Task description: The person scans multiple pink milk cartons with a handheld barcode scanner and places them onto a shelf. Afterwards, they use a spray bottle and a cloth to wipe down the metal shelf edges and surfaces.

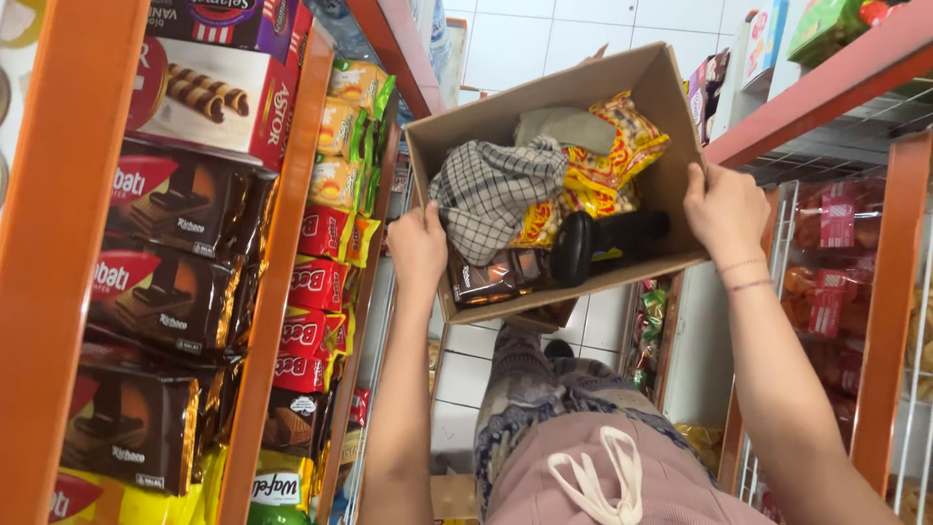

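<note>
I hold an open brown cardboard box (622,83) out in front of me in a shop aisle. My left hand (416,251) grips its left wall and my right hand (724,209) grips its right wall. Inside lie a checked cloth (491,194), yellow snack bags (612,160), a black handheld scanner (583,243) and a dark brown snack packet (486,280). Below the box I see my patterned trousers and the white drawstring at my waist.
Orange shelving (58,262) on the left holds dark brown wafer boxes (175,282), red packets (316,292) and yellow-green bags (345,131). An orange and white wire rack (889,292) with red snack bags stands on the right. White floor tiles (525,44) run down the aisle.
</note>
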